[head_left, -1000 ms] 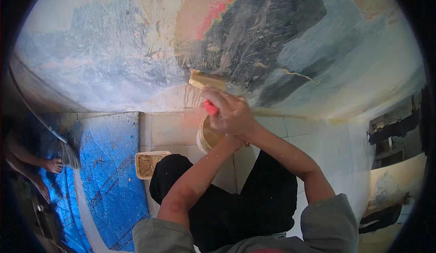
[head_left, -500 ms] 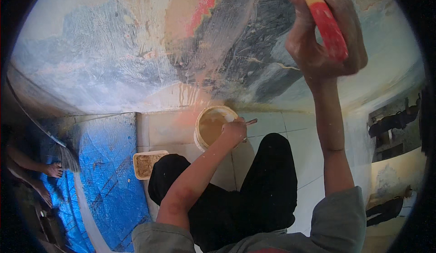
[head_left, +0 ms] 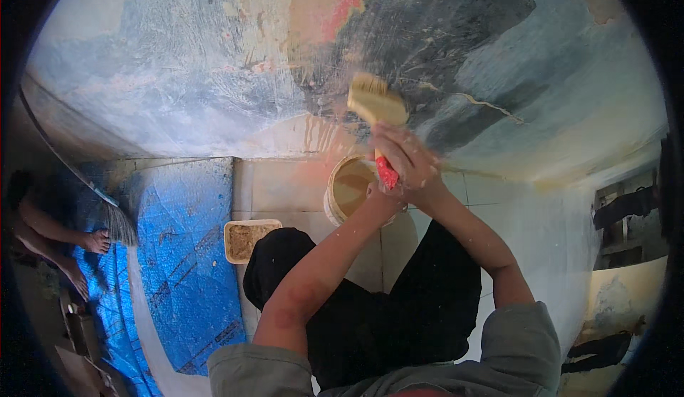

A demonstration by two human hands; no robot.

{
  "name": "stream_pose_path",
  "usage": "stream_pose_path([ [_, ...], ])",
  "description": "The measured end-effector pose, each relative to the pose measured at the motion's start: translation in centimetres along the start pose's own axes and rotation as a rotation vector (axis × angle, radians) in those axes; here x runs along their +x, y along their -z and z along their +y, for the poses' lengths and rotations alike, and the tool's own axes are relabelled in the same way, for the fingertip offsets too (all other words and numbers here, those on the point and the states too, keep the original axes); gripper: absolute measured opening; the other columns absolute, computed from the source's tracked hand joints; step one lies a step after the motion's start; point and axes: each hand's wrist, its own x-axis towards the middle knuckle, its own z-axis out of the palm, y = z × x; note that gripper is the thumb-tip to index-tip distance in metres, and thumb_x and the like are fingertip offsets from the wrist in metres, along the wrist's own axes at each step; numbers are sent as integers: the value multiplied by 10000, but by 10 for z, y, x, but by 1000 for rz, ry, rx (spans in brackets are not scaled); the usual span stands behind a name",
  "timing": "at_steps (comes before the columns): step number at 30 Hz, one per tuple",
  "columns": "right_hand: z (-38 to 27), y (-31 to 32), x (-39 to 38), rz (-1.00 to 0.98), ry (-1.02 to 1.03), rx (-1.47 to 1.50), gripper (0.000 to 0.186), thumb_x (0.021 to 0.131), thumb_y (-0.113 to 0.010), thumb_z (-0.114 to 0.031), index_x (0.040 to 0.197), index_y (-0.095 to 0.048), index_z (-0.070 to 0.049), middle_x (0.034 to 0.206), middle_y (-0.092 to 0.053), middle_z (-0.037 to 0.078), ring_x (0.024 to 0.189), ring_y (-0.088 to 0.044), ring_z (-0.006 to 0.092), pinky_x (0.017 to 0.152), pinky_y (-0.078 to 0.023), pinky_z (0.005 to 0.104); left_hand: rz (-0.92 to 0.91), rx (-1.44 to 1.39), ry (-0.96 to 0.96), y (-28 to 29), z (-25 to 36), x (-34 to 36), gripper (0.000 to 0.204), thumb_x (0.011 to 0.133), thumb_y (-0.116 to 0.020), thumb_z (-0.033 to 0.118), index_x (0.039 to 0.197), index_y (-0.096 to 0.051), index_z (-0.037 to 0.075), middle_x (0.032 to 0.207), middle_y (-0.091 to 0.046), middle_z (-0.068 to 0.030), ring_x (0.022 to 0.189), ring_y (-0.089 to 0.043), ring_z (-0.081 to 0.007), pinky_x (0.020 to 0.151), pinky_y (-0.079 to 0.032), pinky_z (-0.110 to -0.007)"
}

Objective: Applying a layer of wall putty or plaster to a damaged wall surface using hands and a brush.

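Observation:
My right hand (head_left: 407,156) is closed around the red-ended handle of a wide paintbrush (head_left: 379,103). The brush head points up, in front of the patchy painted wall (head_left: 235,62), slightly blurred; whether the bristles touch the wall I cannot tell. Below it, on the floor against the wall, stands a bucket (head_left: 335,201) holding a thin tan liquid. My left hand (head_left: 385,199) grips the bucket's right rim, its fingers partly covered by my right hand. My wrists nearly cross above the bucket.
Left of my knee sits a small tray (head_left: 229,244) with brownish stuff inside. A blue mat (head_left: 189,254) covers the floor farther left, with a broom (head_left: 117,222) and another person's bare feet (head_left: 89,244) beside it. Dark cloths (head_left: 627,208) show at the far right.
My right hand with the paintbrush has come down and leftward from the upper right to just above the bucket. My left hand stays at the bucket's rim. The whole view has shifted slightly.

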Motion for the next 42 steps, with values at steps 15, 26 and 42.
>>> stream_pose_path([
  [15,5,43,82,424,52,-52,273,691,-701,28,950,-635,-29,936,-671,116,862,-668,243,721,-548,320,-382,135,127,27,27,18,743,756,-631,203,1416,-292,172,1398,-404,-67,1190,-495,-238,632,-530,-550],
  [26,-7,-38,26,53,260,-212,242,727,-669,-73,962,-625,-35,1050,-626,113,957,-644,249,734,-558,321,-8,-11,25,-35,-24,23,499,728,-664,234,1210,-579,133,1238,-570,-80,1103,-569,-265,670,-533,-544],
  [42,8,-90,15,-242,-340,208,295,696,-560,-12,987,-600,-30,853,-633,156,796,-621,339,713,-513,401,-22,80,-49,-25,-40,30,480,700,-690,272,1149,-614,121,1189,-602,-87,1078,-587,-272,667,-536,-536],
])
